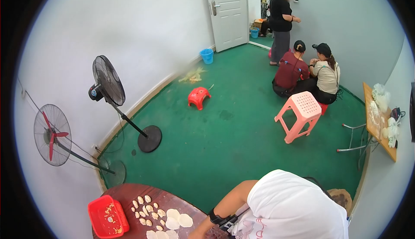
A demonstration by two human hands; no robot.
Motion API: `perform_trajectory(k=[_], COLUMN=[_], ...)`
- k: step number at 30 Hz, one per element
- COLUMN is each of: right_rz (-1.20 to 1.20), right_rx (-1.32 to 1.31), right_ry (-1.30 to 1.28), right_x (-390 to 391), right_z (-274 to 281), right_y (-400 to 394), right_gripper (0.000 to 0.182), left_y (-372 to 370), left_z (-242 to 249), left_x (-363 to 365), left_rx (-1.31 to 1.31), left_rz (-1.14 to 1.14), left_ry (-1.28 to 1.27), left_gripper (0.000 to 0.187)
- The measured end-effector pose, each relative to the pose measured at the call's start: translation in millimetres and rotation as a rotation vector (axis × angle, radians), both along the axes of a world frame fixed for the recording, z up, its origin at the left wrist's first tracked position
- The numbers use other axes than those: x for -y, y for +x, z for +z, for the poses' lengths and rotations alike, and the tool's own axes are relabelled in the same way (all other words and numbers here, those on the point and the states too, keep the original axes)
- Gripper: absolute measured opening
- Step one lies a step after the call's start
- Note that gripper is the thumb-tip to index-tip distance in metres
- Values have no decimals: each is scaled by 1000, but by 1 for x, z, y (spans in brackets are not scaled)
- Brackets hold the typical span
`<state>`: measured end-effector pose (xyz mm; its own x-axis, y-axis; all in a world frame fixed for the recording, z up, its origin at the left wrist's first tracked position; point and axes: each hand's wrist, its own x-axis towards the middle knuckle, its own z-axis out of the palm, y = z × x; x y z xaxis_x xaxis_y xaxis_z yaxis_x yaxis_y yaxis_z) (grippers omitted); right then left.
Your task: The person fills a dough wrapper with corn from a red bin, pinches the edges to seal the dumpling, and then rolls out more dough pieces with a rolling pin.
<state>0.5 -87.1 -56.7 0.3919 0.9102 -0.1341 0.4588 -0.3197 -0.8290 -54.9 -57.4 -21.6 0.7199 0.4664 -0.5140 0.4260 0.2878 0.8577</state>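
Observation:
My right arm reaches across the bottom to the dark red-brown table (162, 192), a black strap on its wrist. Only the back part of my right hand (198, 232) shows; the bottom edge cuts off its fingers. Nearest to it are flat round dough wrappers (186, 220), some overlapping, with more wrappers (161, 234) at the bottom edge. Several small folded dumplings (147, 199) lie in loose rows left of the wrappers. Beside them, at the table's left edge, stands a red plastic basin (96, 226) with yellowish crumbs inside. My left hand is out of view.
Two floor fans (109, 81) (52, 133) stand left. A red stool (199, 97), scraps (193, 75) and a blue bucket (207, 56) are on the green floor. Two people crouch near a pink stool (299, 116); another stands. A folding table (378, 120) is right.

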Motion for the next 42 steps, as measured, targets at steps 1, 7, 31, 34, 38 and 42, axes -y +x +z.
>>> perform_trajectory(k=[1,7,31,34,38,42], right_rz=[-19,-142,-727,-688,-656,-671], right_rx=[22,121,-411,-320,-191,-252], right_ry=[6,130,-180,-85,-185,-152], right_x=[-1,22,184,187,205,233], right_z=[-8,-26,58,44,31,37], right_y=[2,25,108,146,215,277], right_gripper=[23,21,24,25,26,22], left_y=[-1,-14,-128,-104,-48,13], left_z=[-1,-10,-141,-114,-58,-45], left_x=[-1,-16,-64,-51,-41,-68], left_rx=[-4,-17,-216,-474,-514,-250], left_rz=[7,51,277,309,586,672], left_ry=[-11,-67,427,784,1078,354], left_gripper=[18,18,24,27,21,29])
